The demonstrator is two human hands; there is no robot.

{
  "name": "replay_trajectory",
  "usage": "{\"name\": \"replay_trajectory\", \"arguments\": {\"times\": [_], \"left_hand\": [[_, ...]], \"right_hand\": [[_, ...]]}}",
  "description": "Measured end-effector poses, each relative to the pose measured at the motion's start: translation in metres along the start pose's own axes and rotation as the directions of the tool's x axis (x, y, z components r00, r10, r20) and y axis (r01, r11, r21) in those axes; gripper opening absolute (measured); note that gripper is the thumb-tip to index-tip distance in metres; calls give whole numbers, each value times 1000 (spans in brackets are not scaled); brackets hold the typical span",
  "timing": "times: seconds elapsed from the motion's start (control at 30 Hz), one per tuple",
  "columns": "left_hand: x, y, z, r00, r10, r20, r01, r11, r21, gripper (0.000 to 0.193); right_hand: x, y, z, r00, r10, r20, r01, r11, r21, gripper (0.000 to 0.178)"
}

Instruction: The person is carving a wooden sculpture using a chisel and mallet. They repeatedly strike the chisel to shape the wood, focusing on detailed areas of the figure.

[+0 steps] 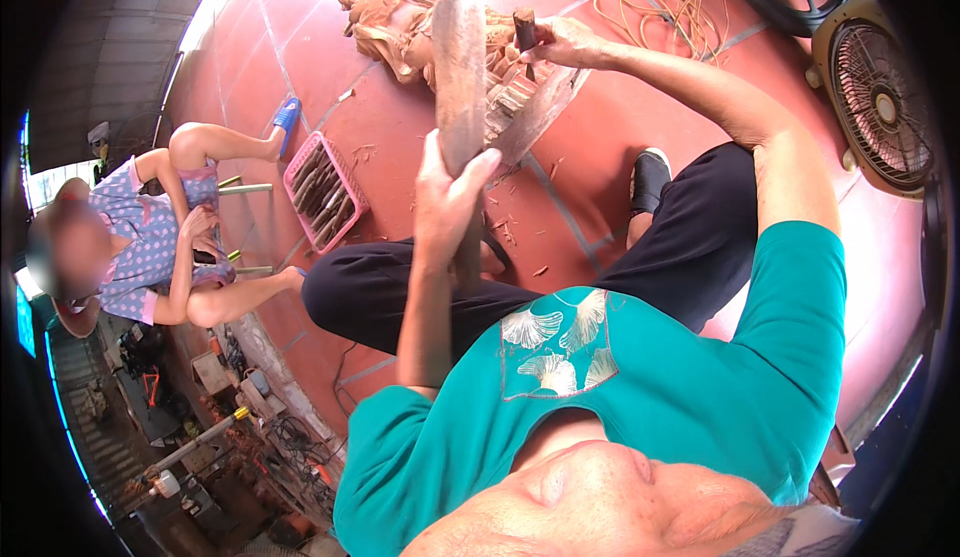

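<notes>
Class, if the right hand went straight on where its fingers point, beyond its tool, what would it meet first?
Probably the carving, left of the tool in the picture; depth is unclear, so the right hand might pass over it and meet the club.

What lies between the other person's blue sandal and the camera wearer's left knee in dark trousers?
In the head view, a pink basket holding slender brown pieces lies between the blue sandal and the left knee.
</notes>
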State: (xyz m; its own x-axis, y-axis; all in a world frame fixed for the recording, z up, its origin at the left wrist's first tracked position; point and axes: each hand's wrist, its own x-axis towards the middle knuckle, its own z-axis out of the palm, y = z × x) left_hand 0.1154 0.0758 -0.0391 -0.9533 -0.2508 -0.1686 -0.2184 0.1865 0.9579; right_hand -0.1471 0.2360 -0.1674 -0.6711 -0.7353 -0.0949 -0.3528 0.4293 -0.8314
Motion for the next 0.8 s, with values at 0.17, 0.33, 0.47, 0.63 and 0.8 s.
{"name": "replay_trajectory", "arguments": {"times": [0.17,0.33,0.47,0.63,0.8], "left_hand": [[8,47,-58,980,45,196,-69,990,121,20],[51,90,-65,974,-50,220,-31,936,350,29],[89,91,-53,969,155,190,-222,887,405,54],[111,59,-36,950,-99,296,-161,658,736,81],[109,50,-53,946,-131,297,-27,879,476,68]], "right_hand": [[3,11,0,999,-33,30,30,994,103,40],[-3,-3,0,999,-1,-33,2,1000,6,33],[-7,-11,-2,995,-94,-29,95,995,13,34],[-1,1,-2,1000,7,-29,-11,991,-137,38],[-4,-7,1,996,-83,-11,83,996,18,38]]}}
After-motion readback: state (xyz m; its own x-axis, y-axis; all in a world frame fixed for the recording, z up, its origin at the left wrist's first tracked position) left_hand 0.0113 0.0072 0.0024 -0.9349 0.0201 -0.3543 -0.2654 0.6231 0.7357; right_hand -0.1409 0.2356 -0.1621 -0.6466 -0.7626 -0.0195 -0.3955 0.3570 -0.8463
